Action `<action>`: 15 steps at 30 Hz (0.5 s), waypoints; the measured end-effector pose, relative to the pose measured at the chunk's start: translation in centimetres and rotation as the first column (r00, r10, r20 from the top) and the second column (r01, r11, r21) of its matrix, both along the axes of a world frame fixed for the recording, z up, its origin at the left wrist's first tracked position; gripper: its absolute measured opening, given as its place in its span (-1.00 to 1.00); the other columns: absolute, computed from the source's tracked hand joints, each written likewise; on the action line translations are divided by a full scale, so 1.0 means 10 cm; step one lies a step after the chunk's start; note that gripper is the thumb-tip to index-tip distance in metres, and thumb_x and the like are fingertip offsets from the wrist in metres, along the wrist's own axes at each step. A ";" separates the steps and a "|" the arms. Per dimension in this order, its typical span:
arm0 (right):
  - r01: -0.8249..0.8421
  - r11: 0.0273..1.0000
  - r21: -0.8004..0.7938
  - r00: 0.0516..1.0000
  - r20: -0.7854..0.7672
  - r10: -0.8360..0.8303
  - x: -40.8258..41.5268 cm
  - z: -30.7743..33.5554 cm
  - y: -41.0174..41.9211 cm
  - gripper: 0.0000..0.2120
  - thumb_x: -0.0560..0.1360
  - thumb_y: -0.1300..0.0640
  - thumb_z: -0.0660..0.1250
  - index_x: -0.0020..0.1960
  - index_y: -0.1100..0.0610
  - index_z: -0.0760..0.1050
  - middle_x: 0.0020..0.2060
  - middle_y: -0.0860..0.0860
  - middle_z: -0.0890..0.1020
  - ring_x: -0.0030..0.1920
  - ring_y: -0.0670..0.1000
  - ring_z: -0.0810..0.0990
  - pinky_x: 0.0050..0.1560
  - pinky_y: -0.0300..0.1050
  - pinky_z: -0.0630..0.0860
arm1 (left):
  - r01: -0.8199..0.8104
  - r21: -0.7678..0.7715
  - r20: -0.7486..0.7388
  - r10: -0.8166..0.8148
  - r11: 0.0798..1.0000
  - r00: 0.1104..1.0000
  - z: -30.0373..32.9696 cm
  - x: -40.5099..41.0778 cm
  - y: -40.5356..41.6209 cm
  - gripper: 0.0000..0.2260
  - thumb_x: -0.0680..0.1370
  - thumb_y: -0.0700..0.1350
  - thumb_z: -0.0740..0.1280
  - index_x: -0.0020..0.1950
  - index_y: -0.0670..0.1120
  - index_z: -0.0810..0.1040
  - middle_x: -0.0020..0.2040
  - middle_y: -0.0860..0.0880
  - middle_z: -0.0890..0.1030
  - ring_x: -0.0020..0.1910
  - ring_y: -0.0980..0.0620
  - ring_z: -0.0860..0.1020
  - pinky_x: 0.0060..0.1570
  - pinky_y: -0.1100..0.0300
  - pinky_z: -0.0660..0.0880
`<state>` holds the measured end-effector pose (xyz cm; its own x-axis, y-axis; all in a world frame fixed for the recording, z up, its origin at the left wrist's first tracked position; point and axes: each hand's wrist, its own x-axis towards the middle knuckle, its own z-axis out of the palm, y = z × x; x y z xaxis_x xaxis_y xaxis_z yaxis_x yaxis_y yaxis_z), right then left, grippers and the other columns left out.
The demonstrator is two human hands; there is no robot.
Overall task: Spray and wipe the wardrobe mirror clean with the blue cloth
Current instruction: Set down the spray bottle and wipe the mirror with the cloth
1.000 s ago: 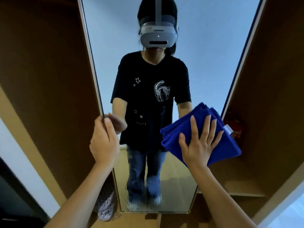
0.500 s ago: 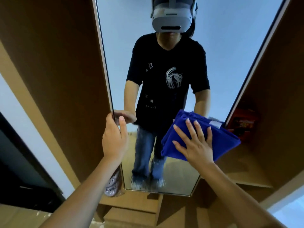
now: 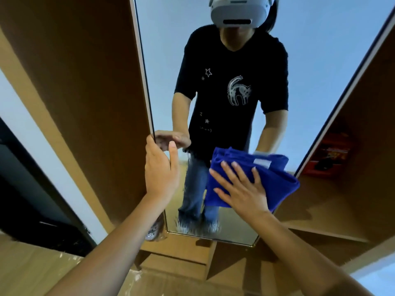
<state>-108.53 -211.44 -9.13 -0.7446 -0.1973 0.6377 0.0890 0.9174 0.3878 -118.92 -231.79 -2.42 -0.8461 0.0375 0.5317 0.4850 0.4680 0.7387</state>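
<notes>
Blue cloth (image 3: pixel 269 178), folded into a thick pad, lies flat against the lower part of the mirror (image 3: pixel 162 60) under my right hand (image 3: pixel 242 192); my fingers are straight and spread, pressing it to the glass rather than curling round it. A white label shows on the cloth's upper side. My left hand (image 3: pixel 161 169) is at the mirror's left edge, about level with the cloth and a little apart from it, thumb up along the glass side; the fingers go behind the edge, so I cannot tell how far they wrap it. Nothing lies between my two hands but bare glass.

Brown wood panels (image 3: pixel 85 82) stand on either side of the mirror. To the right, past the frame, one red packet (image 3: pixel 333 154) sits on a wooden shelf (image 3: pixel 320 210) inside the wardrobe, well apart from the cloth. At the mirror's lower left corner there is one pale patterned thing (image 3: pixel 152 230), half hidden by my left forearm and too blurred to name. Below the mirror are wooden drawer fronts (image 3: pixel 177 261), and at far left a dark doorway (image 3: pixel 32 199) beside a white wall strip.
</notes>
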 end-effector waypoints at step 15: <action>-0.020 1.000 0.010 0.983 -0.183 0.022 -0.47 0.74 -0.64 -0.42 0.66 -0.19 -0.06 0.59 -0.08 -0.18 0.55 0.01 -0.18 0.54 0.02 -0.19 0.47 0.18 -0.24 | 0.038 0.127 -0.058 -0.030 0.991 0.998 0.13 0.07 -0.10 -0.62 0.68 0.05 -0.05 0.31 -0.15 0.36 0.11 0.02 0.58 0.01 0.13 0.56 -0.14 0.56 0.36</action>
